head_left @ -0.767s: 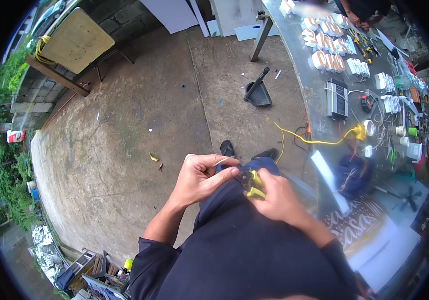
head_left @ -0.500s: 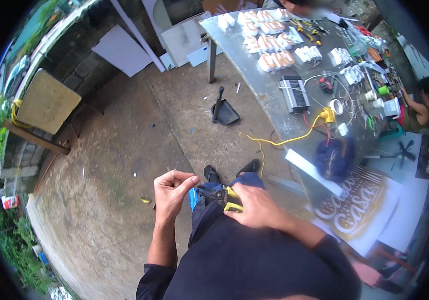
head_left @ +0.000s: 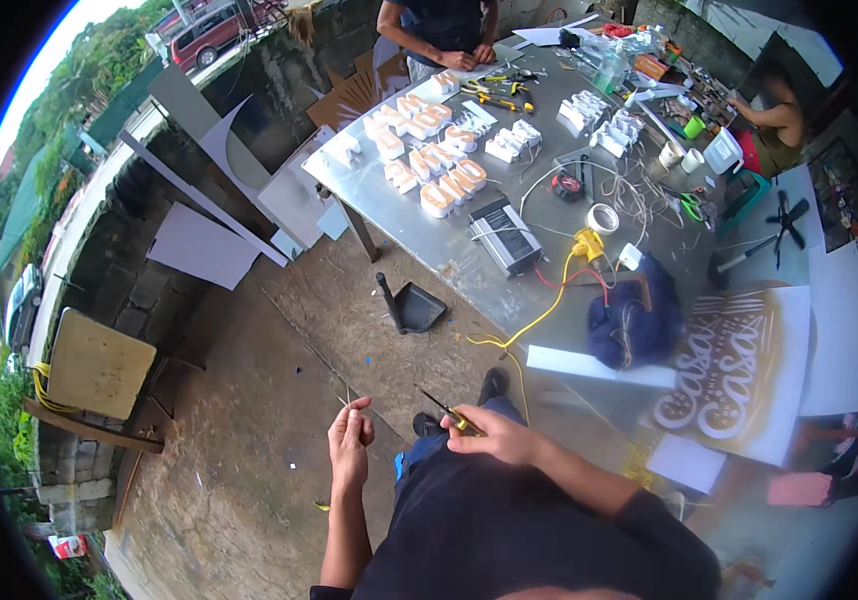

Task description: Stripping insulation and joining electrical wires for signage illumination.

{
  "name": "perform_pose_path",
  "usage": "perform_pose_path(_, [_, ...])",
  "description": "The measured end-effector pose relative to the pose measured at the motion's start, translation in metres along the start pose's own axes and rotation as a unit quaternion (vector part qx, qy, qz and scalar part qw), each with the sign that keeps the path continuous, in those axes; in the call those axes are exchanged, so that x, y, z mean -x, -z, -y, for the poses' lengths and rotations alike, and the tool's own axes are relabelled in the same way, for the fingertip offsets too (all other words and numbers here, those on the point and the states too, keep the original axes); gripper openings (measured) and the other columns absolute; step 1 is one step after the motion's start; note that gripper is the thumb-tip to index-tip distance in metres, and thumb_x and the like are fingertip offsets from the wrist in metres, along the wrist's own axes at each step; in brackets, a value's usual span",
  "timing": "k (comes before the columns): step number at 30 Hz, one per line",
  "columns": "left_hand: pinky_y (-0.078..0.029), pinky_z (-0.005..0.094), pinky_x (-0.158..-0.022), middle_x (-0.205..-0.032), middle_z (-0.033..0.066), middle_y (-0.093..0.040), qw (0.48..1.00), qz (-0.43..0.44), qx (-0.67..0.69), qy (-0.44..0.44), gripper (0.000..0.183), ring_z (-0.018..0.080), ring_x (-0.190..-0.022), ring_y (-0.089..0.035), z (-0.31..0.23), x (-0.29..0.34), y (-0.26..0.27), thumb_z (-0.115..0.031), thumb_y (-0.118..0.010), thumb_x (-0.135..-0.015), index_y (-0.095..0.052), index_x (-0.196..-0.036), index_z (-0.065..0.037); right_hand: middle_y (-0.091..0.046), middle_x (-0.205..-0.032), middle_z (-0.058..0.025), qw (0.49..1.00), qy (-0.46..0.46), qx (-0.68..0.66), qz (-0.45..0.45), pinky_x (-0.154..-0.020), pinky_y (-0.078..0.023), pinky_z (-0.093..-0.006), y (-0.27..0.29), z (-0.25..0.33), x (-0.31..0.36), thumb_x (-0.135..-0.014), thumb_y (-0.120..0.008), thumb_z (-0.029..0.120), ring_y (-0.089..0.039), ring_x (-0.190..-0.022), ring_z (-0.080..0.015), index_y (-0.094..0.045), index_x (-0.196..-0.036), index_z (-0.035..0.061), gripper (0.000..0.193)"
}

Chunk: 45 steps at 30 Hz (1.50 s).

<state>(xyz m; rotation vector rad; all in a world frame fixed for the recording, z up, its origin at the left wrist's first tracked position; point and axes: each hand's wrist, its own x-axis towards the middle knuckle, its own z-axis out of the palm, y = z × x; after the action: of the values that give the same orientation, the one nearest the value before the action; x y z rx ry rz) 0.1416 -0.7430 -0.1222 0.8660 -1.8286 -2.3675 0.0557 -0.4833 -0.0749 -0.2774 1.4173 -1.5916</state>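
Left hand [head_left: 351, 440], lower centre of the frame, has fingers pinched on a thin pale wire [head_left: 348, 395]. Right hand [head_left: 499, 438] is nearby, fingers wrapped snug round yellow-handled dark metal pliers [head_left: 453, 415].

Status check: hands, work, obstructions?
Left hand pinching thin strand. Right hand holding yellow-handled tool, apart from strand. Dustpan on floor beyond, not between hands.

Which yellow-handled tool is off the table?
The dark-tipped tool in the person's right hand; the other yellow-handled tools lie on the grey table.
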Motion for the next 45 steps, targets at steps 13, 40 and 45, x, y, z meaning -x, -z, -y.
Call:
perform_pose_path(13, [-0.041, 0.0249, -0.086, -0.099, -0.0011, -0.053, 0.973, 0.072, -0.168, -0.14, 0.029, 0.0106, -0.09, -0.049, -0.058, -0.064, -0.17, -0.022, -0.052, -0.108, -0.07, -0.118, -0.002, -0.062, -0.12, -0.0094, 0.933, 0.058, -0.335, 0.114, -0.108, -0.041, -0.0345, 0.103, 0.013, -0.002, -0.093, -0.06, 0.019, -0.058, -0.118, -0.0209, -0.052, -0.136, 0.0026, 0.046])
perform_pose_path(40, [-0.048, 0.0305, -0.08, -0.101, 0.0057, -0.073, 0.869, 0.371, 0.08, 0.318, 0.034, 0.0143, -0.085, -0.064, -0.02, -0.129, -0.296, -0.031, -0.057, -0.104, -0.066, -0.12, -0.002, -0.056, -0.116, -0.0064, 0.923, 0.247, -0.205, -0.213, -0.092, -0.045, -0.0297, 0.192, 0.025, 0.043, -0.092, -0.067, 0.014, -0.055, -0.102, -0.012, -0.043, -0.146, 0.0016, 0.06])
perform_pose_path(45, [-0.048, 0.0259, -0.06, -0.089, 0.0068, -0.074, 0.809, 0.48, -0.312, 0.135, 0.037, 0.0124, -0.072, -0.066, -0.076, -0.115, -0.283, -0.032, -0.062, -0.102, -0.071, -0.112, 0.002, -0.054, -0.111, -0.0061, 0.92, 0.266, -0.091, -0.274, -0.086, -0.045, -0.0283, 0.179, 0.029, 0.049, -0.091, -0.071, 0.018, -0.055, -0.096, -0.0125, -0.044, -0.142, 0.0021, 0.06])
